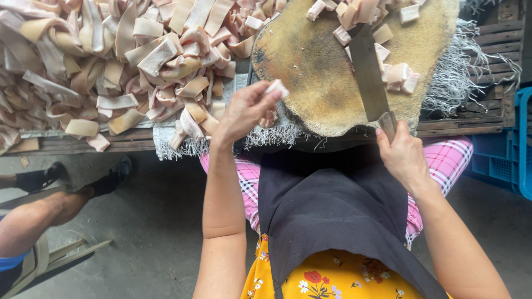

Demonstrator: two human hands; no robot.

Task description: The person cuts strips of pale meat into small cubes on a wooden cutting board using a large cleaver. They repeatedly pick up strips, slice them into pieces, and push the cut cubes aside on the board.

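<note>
Holding 1 pale strip (pixel 276 87) pinched between thumb and fingertips, the left hand (pixel 244 111) hangs just off the near edge of the round wooden block (pixel 310 72). The fingers are clamped on the strip's end, the rest of it poking up past them. The right hand (pixel 402 155) is wrapped shut around the handle of a cleaver (pixel 368 69), whose blade lies flat on the block, pointing away from the fingers toward a cluster of cut cubes (pixel 396 75) at its far side.

To do this step well, the strip should probably be laid flat on the bare middle of the block, between the 2 hands, before the blade lifts. The block's centre looks worn and slightly dished, so a strip set there would likely sit steady. The left fingertips are best curled back from the cutting line, since the strip is short and looks slick. Cut cubes are better pushed beyond the blade so they do not crowd the next cut.

Left of the left fingers, a big heap of uncut strips (pixel 111 66) covers the table (pixel 83 141). A fringed cloth (pixel 465 72) shows under the block. Another person's leg (pixel 39 216) and sandals (pixel 111 177) sit well off to the left on the floor.
</note>
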